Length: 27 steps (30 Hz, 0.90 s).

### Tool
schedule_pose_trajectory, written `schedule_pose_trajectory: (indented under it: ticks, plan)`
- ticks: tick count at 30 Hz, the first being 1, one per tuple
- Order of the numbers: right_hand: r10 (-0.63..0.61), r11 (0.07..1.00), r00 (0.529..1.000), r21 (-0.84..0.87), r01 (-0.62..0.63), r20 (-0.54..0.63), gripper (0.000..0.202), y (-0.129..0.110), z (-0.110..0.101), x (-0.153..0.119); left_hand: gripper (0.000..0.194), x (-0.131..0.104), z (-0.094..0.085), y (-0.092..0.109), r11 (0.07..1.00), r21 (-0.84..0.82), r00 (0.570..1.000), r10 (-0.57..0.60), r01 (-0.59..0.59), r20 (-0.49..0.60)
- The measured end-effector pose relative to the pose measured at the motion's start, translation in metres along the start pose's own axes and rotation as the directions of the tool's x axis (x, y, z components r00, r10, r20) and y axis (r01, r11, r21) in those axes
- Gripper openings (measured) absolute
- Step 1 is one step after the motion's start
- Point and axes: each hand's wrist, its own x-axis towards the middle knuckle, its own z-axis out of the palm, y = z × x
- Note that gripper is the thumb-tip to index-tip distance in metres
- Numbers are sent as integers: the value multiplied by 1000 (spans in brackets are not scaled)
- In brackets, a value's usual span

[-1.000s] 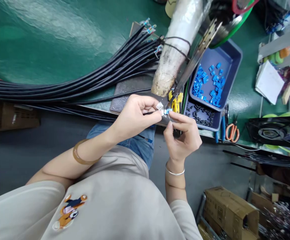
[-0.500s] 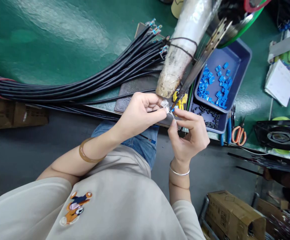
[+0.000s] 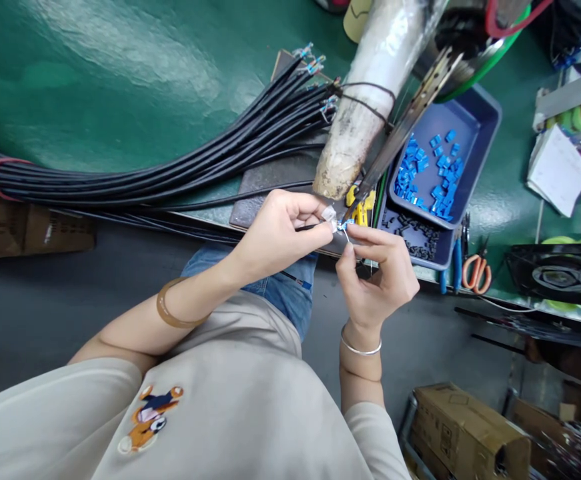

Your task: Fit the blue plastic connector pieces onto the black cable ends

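Observation:
My left hand (image 3: 290, 227) is closed in a pinch round the end of a black cable (image 3: 265, 193), with white wrapping on its fingertips. Out of that end come thin wires (image 3: 343, 225) and a small blue part, too small to make out exactly. Facing it, my right hand (image 3: 377, 270) pinches a thin white wire (image 3: 347, 235) between thumb and forefinger. Just above the fingertips ends a slim metal bar (image 3: 390, 147) with holes in its upper part. A yellow tool (image 3: 361, 203) lies behind the fingers, partly hidden.
A thick wrapped tube (image 3: 365, 100) slants down over the bench. Left of it lies a bundle of black cables (image 3: 170, 180) with stripped ends. Right are a bin of blue pieces (image 3: 475, 180), a bin of black pieces (image 3: 437, 259), orange-handled pliers (image 3: 477, 273) and a fan (image 3: 560, 273).
The fingertips have shifted slightly down, away from the metal bar's tip, and more of the blue part shows. Both hands keep their pinch. The view has moved a little.

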Motion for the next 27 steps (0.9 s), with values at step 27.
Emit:
schedule_pose_trajectory:
  ticks: [27]
  plan:
    - [1, 1000, 999, -28, 0, 42, 19, -5, -1, 2, 11, 1, -3, 3, 998, 47, 999, -32, 31, 23]
